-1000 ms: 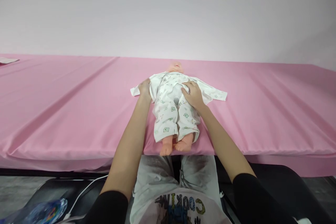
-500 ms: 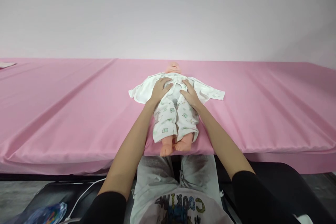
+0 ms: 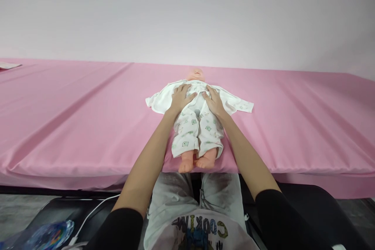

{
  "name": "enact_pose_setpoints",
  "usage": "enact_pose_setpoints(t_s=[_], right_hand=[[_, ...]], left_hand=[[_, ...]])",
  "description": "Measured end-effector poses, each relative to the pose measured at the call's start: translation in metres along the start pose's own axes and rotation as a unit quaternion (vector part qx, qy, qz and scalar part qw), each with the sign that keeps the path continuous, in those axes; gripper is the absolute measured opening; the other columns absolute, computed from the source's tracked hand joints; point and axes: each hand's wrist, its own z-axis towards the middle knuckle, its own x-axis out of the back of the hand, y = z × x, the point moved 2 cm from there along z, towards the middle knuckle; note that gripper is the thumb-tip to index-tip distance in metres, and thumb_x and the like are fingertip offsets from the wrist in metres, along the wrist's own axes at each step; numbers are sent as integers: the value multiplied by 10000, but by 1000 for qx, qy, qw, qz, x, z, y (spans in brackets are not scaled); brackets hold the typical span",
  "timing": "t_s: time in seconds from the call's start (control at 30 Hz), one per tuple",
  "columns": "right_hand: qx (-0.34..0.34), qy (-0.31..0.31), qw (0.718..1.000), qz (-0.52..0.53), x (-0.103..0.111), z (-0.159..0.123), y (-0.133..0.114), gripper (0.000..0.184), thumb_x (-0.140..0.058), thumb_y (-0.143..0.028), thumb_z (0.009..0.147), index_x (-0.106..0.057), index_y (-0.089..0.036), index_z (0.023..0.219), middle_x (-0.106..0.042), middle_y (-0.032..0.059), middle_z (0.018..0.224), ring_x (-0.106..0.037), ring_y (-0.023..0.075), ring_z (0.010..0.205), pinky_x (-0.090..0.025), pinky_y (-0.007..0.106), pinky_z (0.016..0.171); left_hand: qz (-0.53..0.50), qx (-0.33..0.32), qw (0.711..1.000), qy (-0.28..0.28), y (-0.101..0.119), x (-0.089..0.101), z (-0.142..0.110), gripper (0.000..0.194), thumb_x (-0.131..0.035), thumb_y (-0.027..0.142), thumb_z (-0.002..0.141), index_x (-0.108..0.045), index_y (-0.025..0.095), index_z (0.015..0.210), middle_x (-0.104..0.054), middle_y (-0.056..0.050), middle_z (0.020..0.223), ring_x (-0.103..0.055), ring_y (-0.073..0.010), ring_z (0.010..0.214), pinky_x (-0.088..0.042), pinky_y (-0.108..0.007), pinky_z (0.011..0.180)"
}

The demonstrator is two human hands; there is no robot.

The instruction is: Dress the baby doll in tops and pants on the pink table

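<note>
A baby doll [image 3: 197, 73] lies on its back on the pink sheet [image 3: 88, 117], feet towards me, dressed in a white printed romper [image 3: 193, 129] with its sleeves spread out to both sides. My left hand [image 3: 180, 99] lies flat on the left side of the doll's chest, fingers stretched out. On the right side of the chest my right hand [image 3: 213, 101] rests the same way. Between the two hands a narrow strip of the romper's front shows. The doll's bare feet [image 3: 197, 162] reach the near edge of the bed.
The pink sheet covers a long padded surface running left to right, with a pale wall [image 3: 187, 15] behind it. A white cable [image 3: 88, 216] and a colourful item [image 3: 48, 234] lie at the lower left by my lap.
My left hand has moved from the doll's left sleeve onto its chest. My right hand has slid a little up the chest. The doll has stayed in place.
</note>
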Motion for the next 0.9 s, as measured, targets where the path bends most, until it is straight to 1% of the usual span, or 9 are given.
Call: enact_pose_setpoints(t_s=[0.13, 0.3, 0.4, 0.5, 0.57, 0.67, 0.73, 0.83, 0.9], right_hand=[[-7, 24, 997, -66, -2, 5, 2, 594, -254, -560, 955, -499, -181, 1341, -527, 121, 1312, -438, 283, 1236, -315, 488, 1064], [7, 36, 990, -139, -3, 4, 2, 539, -222, -498, 982, -536, -195, 1299, -575, 126, 1172, -487, 283, 1120, -355, 471, 989], [10, 50, 984, -173, -2, -1, -4, 442, -308, -474, 974, -605, -196, 1149, -597, 112, 1038, -503, 274, 1016, -390, 441, 923], [17, 74, 970, -233, 2, -7, -15, 335, -375, -417, 964, -605, -175, 988, -580, 114, 947, -495, 281, 954, -410, 410, 842], [61, 84, 954, -281, 5, -11, -23, 301, -409, -397, 953, -587, -159, 906, -561, 130, 942, -485, 290, 943, -402, 406, 827], [167, 44, 939, -299, 5, -15, -34, 239, -419, -329, 950, -550, -155, 852, -563, 135, 940, -491, 271, 915, -396, 379, 827], [194, -2, 936, -295, 5, -16, -38, 204, -393, -277, 956, -533, -157, 868, -579, 121, 889, -507, 255, 868, -403, 354, 795], [155, -39, 939, -305, 5, -20, -40, 216, -362, -289, 968, -529, -155, 937, -597, 105, 843, -534, 249, 820, -406, 334, 734], [112, -56, 944, -305, 9, -26, -39, 247, -379, -339, 963, -529, -146, 1001, -606, 100, 864, -554, 249, 807, -412, 329, 699]], left_hand=[[53, 15, 998, 16, 9, 3, 0, 579, -425, 528, 889, -418, 250, 1397, -467, -106, 1368, -410, -332, 1245, -389, -504, 992], [95, 15, 995, 35, 15, 4, -3, 458, -418, 477, 908, -567, 189, 1231, -522, -142, 1230, -451, -323, 1164, -374, -485, 965], [115, -16, 992, 54, 17, 4, -6, 388, -429, 437, 914, -584, 164, 1142, -550, -144, 1171, -463, -317, 1130, -355, -471, 959], [135, -70, 987, 60, 18, 4, -9, 340, -445, 398, 918, -576, 133, 1085, -568, -151, 1136, -482, -300, 1097, -358, -426, 950], [153, -97, 982, 49, 19, 3, -10, 325, -437, 382, 924, -577, 113, 1044, -589, -162, 1093, -503, -297, 1074, -371, -399, 931], [194, -100, 976, 12, 21, 3, -11, 338, -375, 375, 949, -589, 114, 983, -643, -154, 957, -564, -298, 1013, -387, -387, 887], [210, -73, 975, -14, 22, 3, -15, 371, -339, 396, 961, -590, 123, 984, -665, -137, 881, -617, -279, 916, -410, -357, 803], [208, -34, 977, -29, 24, 7, -24, 393, -331, 436, 961, -580, 137, 1009, -675, -121, 853, -646, -255, 819, -410, -314, 676], [197, -41, 979, -28, 23, 11, -33, 369, -353, 436, 955, -567, 143, 1014, -669, -117, 886, -645, -257, 828, -413, -313, 658]])
